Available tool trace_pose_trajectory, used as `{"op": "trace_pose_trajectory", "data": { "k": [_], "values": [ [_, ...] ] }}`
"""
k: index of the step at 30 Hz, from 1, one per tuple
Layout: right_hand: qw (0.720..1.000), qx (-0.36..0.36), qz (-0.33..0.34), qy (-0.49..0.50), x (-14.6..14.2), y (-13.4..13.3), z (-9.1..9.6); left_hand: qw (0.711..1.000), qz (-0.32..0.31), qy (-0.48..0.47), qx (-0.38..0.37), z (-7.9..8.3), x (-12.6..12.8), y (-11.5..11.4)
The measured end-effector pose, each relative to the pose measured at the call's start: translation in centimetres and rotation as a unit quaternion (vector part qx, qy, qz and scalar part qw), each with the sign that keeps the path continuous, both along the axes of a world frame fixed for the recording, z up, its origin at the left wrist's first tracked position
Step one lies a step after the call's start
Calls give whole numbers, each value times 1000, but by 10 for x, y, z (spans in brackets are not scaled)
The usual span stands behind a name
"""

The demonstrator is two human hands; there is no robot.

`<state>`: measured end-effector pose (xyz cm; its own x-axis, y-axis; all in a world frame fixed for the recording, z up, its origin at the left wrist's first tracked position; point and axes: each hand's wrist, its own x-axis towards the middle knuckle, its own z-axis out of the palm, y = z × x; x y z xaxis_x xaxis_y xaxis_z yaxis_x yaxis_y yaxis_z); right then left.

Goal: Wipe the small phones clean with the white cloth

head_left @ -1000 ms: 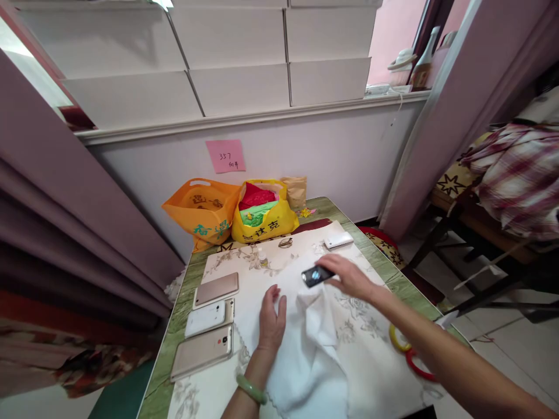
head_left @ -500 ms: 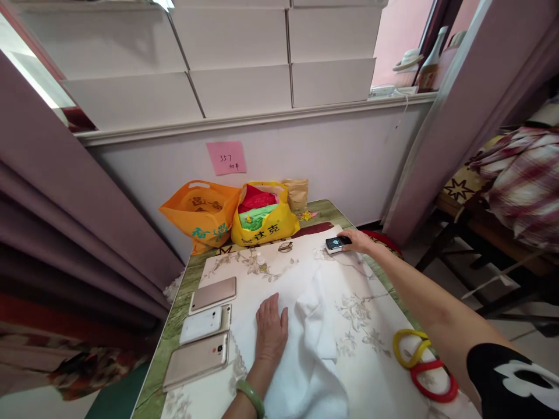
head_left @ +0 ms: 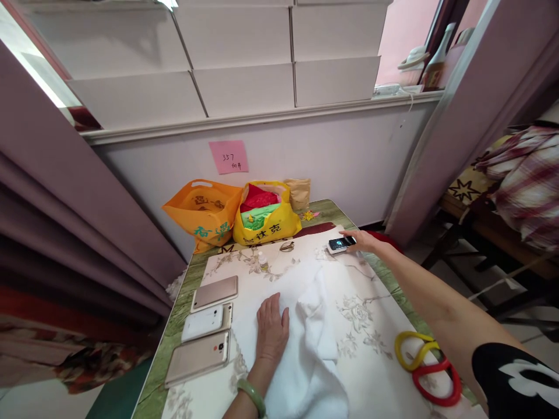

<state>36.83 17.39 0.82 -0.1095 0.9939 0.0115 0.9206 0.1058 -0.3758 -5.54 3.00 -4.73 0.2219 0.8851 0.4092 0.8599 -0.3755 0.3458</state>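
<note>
My left hand (head_left: 271, 327) lies flat and open, fingers stretched out, on a white cloth (head_left: 312, 361) that is bunched to its right. A green bangle (head_left: 252, 397) circles that wrist. At the far right of the table, my right hand (head_left: 360, 240) has its fingers around the right end of a small black mobile phone (head_left: 340, 244). This phone rests on something white and flat, perhaps another phone. Along the left edge lie several phones: a rose-gold one (head_left: 216, 292), a white one (head_left: 201, 322) overlapping a gold one (head_left: 227, 317), and a larger gold one (head_left: 198, 358).
An orange bag (head_left: 203, 212) and a full yellow bag (head_left: 266, 218) stand at the back beside a brown paper pouch (head_left: 298, 194). Glasses (head_left: 287, 247) and a small bottle (head_left: 262, 261) lie before them. Yellow (head_left: 406, 352) and red (head_left: 437, 398) rings are near right.
The view has shifted slightly. My right hand's fingers look a little more stretched along the black phone, which stays in nearly the same place. My left hand has not moved.
</note>
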Motion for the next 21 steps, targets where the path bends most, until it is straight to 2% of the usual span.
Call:
{"op": "trace_pose_trajectory", "data": {
  "k": [4, 6, 7, 10, 11, 12, 14, 16, 17, 19, 21],
  "values": [
    [999, 42, -12, 27, 4, -10, 19, 1000, 0, -5, -1, 2, 0, 0],
    [989, 108, -49, 83, 9, -17, 38, 1000, -1, -7, -1, 2, 0, 0],
    [972, 164, -89, 142, 10, -22, 49, 1000, -2, -7, -1, 2, 0, 0],
    [875, 313, -207, 305, 0, -51, 77, 1000, -5, -3, 2, 1, 0, 0],
    [859, 326, -224, 324, -11, -64, 83, 1000, -3, -2, 3, 1, 1, -1],
    [856, 316, -225, 342, -26, -79, 85, 1000, -1, -2, 4, 1, 1, -1],
    [876, 237, -181, 379, -64, -112, 79, 1000, 2, -3, 3, 2, 2, -3],
    [911, 118, -111, 380, -108, -145, 64, 1000, 1, -2, -2, 4, 2, -5],
    [925, 81, -86, 361, -130, -159, 55, 1000, 0, -2, -7, 5, 3, -6],
    [956, 42, -41, 288, -168, -184, 39, 1000, -7, -2, -14, 6, 2, -7],
    [980, 41, -17, 192, -197, -199, 27, 1000, -12, -5, -13, 8, 2, -8]
  ]
}}
